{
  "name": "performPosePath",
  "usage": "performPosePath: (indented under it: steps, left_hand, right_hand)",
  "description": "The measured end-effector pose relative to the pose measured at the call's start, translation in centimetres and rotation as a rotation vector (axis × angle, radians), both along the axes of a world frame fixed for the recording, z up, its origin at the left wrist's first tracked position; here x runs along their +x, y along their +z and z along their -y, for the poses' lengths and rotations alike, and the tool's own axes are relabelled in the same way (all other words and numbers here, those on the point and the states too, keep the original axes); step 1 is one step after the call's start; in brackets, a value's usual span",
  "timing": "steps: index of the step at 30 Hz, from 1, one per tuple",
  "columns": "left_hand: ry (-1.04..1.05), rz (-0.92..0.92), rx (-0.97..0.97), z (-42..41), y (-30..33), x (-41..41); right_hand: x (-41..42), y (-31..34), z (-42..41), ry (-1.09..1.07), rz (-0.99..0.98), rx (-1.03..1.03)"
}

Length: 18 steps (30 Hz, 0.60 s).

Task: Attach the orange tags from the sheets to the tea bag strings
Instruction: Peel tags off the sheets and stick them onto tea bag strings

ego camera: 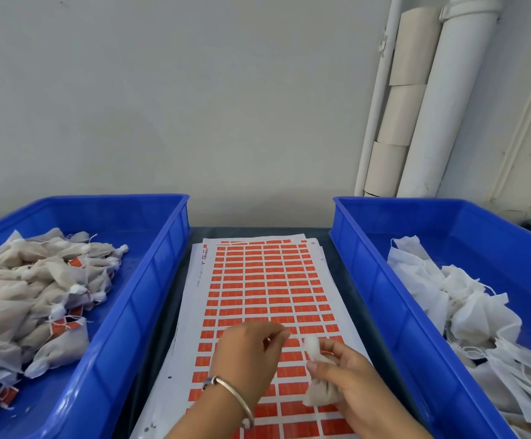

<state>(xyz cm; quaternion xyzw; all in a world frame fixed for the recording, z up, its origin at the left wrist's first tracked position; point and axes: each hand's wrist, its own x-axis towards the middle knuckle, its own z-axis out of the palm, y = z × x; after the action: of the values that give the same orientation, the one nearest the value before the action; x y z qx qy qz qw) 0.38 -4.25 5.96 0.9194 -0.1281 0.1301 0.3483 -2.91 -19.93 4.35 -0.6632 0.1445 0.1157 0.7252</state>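
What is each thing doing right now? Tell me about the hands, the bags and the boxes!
Left hand: fingers pinched together above the sheet, maybe on the string.
Right hand: holds a tea bag.
Tag sheet: flat, mostly full of orange tags.
Left bin: holds filled, tagged bags.
Right bin: holds white untagged bags.

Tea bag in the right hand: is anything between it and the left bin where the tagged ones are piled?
Nothing visible blocks it. The right hand holds the tea bag over the tag sheet. The left hand hovers beside it on that side, and the left bin has its near wall to clear.
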Motion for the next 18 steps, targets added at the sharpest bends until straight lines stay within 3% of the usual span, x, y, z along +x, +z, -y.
performPosePath:
  steps: [4,8,11,15,18]
  left_hand:
    - [0.055,0.059,-0.057,-0.3,1.3,0.9]
    - [0.001,0.097,-0.076,0.6,2.2,1.2]
    - [-0.103,0.074,-0.102,1.8,2.9,0.9]
    - [-0.150,0.097,-0.141,3.0,3.1,0.3]
    - [-0.027,-0.135,-0.360,3.1,1.3,-0.3]
  right_hand:
    - [-0.8,0.9,0.7,0.069,0.068,-0.076]
    - [-1.1,2.3,1.3,0.249,0.150,-0.316]
    - [-1.2,3.5,1.2,0.360,0.130,-0.284]
    - [-0.6,3.3,1.3,0.199,0.234,-0.147]
    - [-0.4,2.6,2.2,-0.047,0.278,-0.051]
